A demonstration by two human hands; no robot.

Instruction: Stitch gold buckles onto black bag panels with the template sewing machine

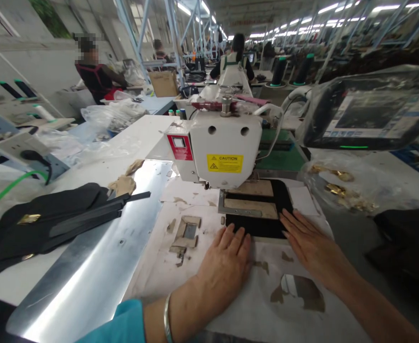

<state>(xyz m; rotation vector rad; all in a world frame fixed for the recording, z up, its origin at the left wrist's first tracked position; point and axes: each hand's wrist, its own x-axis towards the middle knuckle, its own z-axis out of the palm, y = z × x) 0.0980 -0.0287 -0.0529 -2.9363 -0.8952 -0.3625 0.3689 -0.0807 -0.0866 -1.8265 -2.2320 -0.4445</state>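
A black fabric piece point(255, 226) lies under the metal clamp frame point(247, 211) of a white sewing machine point(227, 143). My left hand point(227, 259) rests flat with its fingertips on the near left edge of the fabric, fingers stretched out. At the right edge of the same piece, my right hand point(304, 238) lies with its fingers extended, touching the fabric. Neither hand grips anything. White paper with worn brown patches point(263, 267) covers the work surface beneath both hands.
Black fabric parts with gold pieces point(77, 209) lie at the left beside a shiny metal plate point(124, 243). A bag of gold hardware point(345, 186) and a plastic-wrapped screen point(370, 114) are at the right. People sit farther back.
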